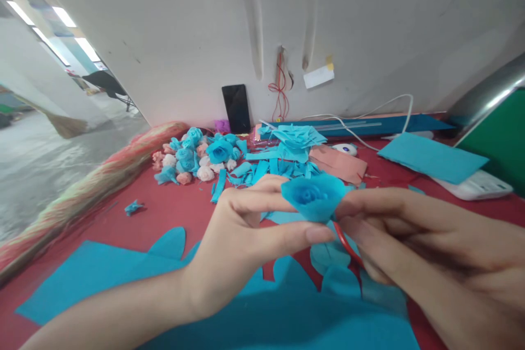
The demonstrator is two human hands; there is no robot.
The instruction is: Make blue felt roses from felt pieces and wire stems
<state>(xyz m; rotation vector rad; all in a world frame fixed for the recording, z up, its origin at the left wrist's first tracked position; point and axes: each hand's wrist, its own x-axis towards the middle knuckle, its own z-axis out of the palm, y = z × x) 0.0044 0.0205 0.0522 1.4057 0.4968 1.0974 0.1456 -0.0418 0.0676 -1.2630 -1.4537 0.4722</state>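
Observation:
A rolled blue felt rose [314,196] is held up in front of me over the red table. My left hand [241,240] pinches its left side and base with thumb and fingers. From the right, my right hand [410,240] grips the flower too, fingers closed around its base. A thin red strip [348,243] runs down from under the rose between my hands; I cannot tell what it is. Below my hands lies a large blue felt sheet [123,276] with scalloped petal cuts.
A heap of finished blue, pink and white roses [192,158] sits at the back left, beside blue felt scraps [287,147]. A black phone [236,108] leans on the wall. A pink sheet [340,164], blue sheet [430,158] and white cable [369,115] lie right.

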